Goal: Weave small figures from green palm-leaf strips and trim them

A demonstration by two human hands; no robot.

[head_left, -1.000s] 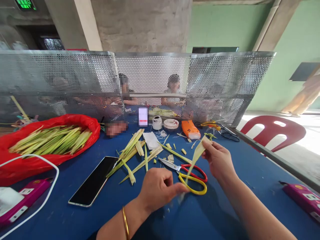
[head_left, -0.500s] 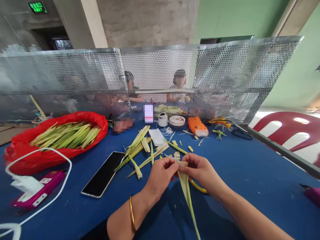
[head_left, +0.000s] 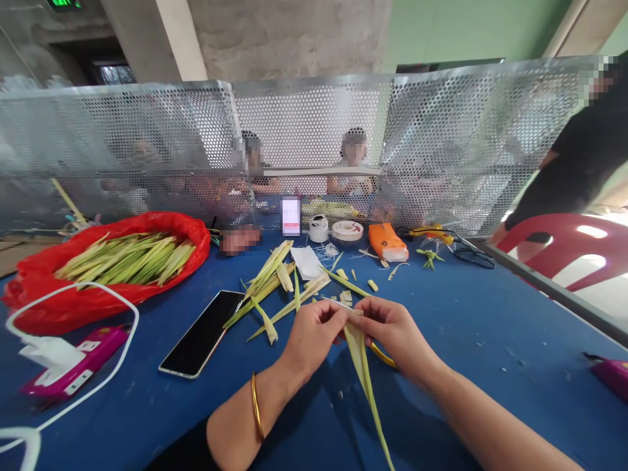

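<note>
A pale green corn husk point(head_left: 360, 363) hangs down toward me, its upper end pinched between the fingertips of both hands. My left hand point(head_left: 314, 333), a gold bangle on its wrist, is closed on the husk from the left. From the right, my right hand point(head_left: 392, 330) pinches the same end, thumb against forefinger. Partly hidden below the right hand is a curved yellow handle point(head_left: 383, 355); its kind I cannot make out. Beyond the hands lie loose husk strips point(head_left: 269, 281), small cut scraps point(head_left: 346, 297) and a white paper point(head_left: 307, 263).
At left are a red bag point(head_left: 191, 245) of husks, a purple power strip point(head_left: 98, 360) with white cable, and a phone point(head_left: 203, 333). A thread spool point(head_left: 318, 229), tape roll point(head_left: 347, 230) and orange tissue pack point(head_left: 387, 242) line the perforated metal screen point(head_left: 314, 118). People sit behind it.
The view has tilted slightly down. Both hands keep their pinch on the husk, with small finger shifts. A person in dark clothes has come into view at the right, by the red chair.
</note>
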